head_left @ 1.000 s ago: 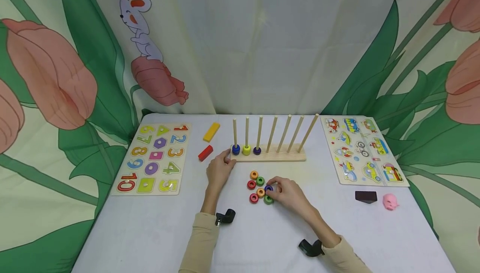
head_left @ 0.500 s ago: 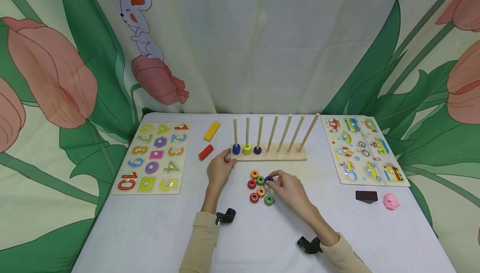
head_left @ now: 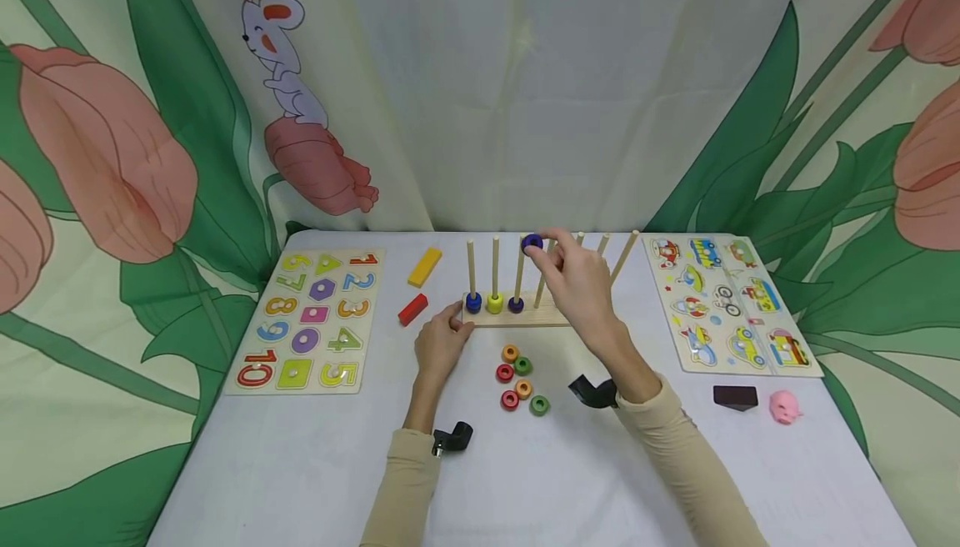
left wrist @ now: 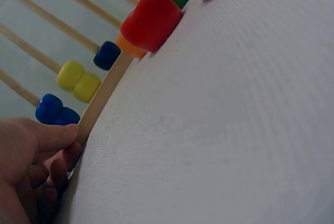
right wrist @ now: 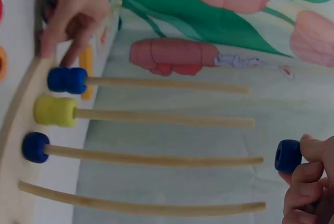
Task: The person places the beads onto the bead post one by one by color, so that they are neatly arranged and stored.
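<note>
A wooden peg stand [head_left: 498,319] with several upright pegs stands near the back of the table. My left hand [head_left: 438,347] grips its left end, the thumb on the base edge in the left wrist view. Two blue beads [right wrist: 67,80] sit stacked on the first peg, two yellow beads [right wrist: 55,111] on the second, and a single dark blue bead [right wrist: 35,147] on the third. My right hand [head_left: 581,284] pinches another dark blue bead [right wrist: 288,155] near the top of the third peg, just off its tip in the right wrist view. It hides part of the stand's right side.
Loose red, orange and green beads [head_left: 523,389] lie in front of the stand. A number puzzle board [head_left: 303,318] is at left, a vehicle puzzle board [head_left: 723,305] at right. Yellow [head_left: 424,267] and red blocks [head_left: 412,309], a dark block [head_left: 735,398] and a pink pig toy [head_left: 784,407] lie around.
My right hand has picked the dark blue bead out of the loose group and lifted it up and away to the third peg's top. My left hand has stayed on the stand.
</note>
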A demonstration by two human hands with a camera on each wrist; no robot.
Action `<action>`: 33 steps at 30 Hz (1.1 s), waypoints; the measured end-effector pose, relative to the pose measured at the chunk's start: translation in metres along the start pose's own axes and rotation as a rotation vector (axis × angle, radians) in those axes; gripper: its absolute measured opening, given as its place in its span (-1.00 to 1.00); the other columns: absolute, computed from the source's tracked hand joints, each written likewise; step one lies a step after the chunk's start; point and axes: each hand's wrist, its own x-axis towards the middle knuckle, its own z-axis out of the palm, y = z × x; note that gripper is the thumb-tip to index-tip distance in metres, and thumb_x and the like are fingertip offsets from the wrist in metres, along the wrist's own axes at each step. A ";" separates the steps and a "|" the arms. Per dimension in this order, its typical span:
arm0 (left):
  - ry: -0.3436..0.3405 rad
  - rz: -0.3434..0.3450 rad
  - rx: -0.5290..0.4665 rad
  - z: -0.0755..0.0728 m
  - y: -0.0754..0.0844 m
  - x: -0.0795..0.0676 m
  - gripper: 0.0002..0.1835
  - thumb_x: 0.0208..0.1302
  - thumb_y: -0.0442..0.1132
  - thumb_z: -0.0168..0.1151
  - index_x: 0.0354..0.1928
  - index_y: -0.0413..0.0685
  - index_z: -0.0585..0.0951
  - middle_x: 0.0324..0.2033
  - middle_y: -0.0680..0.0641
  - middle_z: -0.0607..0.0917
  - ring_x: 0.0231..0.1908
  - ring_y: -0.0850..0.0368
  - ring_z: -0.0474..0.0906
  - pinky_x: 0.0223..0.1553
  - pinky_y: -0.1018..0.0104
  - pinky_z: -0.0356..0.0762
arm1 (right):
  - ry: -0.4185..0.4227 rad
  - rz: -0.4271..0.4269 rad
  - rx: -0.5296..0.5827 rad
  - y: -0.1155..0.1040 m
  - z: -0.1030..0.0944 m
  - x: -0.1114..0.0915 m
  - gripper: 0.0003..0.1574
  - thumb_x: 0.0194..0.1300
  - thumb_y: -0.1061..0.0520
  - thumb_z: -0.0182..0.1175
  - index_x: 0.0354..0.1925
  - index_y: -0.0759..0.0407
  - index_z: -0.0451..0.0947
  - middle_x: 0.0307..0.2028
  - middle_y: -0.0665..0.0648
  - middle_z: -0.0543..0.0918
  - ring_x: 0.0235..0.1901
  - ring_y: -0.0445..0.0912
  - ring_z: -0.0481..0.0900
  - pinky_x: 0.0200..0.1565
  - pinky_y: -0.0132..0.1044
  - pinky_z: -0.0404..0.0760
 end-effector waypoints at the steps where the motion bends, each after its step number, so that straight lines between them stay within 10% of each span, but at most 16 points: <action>1: -0.001 -0.001 -0.001 0.000 0.000 0.000 -0.50 0.15 -0.07 0.35 0.15 0.01 0.58 -0.59 0.14 0.55 -0.66 0.19 0.39 -0.59 0.30 0.26 | 0.010 0.000 -0.017 -0.001 0.001 0.005 -0.52 0.33 -0.11 0.15 -0.02 0.24 0.56 -0.73 -0.06 0.34 -0.79 -0.17 0.21 -0.70 -0.28 0.15; 14: -0.026 -0.007 -0.013 -0.002 0.006 0.001 -0.50 0.18 -0.08 0.33 0.18 0.01 0.56 -0.58 0.11 0.55 -0.65 0.16 0.39 -0.57 0.29 0.26 | -0.011 0.049 -0.048 0.004 0.013 0.011 -0.50 0.33 -0.11 0.14 0.08 0.18 0.51 -0.74 -0.06 0.35 -0.82 -0.16 0.21 -0.70 -0.26 0.19; 33: -0.009 0.002 -0.002 -0.003 0.002 0.000 -0.51 0.17 -0.08 0.34 0.16 0.00 0.57 -0.58 0.12 0.55 -0.65 0.18 0.38 -0.58 0.30 0.23 | -0.482 0.255 -0.073 0.040 0.046 -0.110 -0.63 0.18 -0.04 0.33 -0.08 0.09 0.59 -0.74 -0.15 0.40 -0.76 -0.23 0.33 -0.66 -0.30 0.29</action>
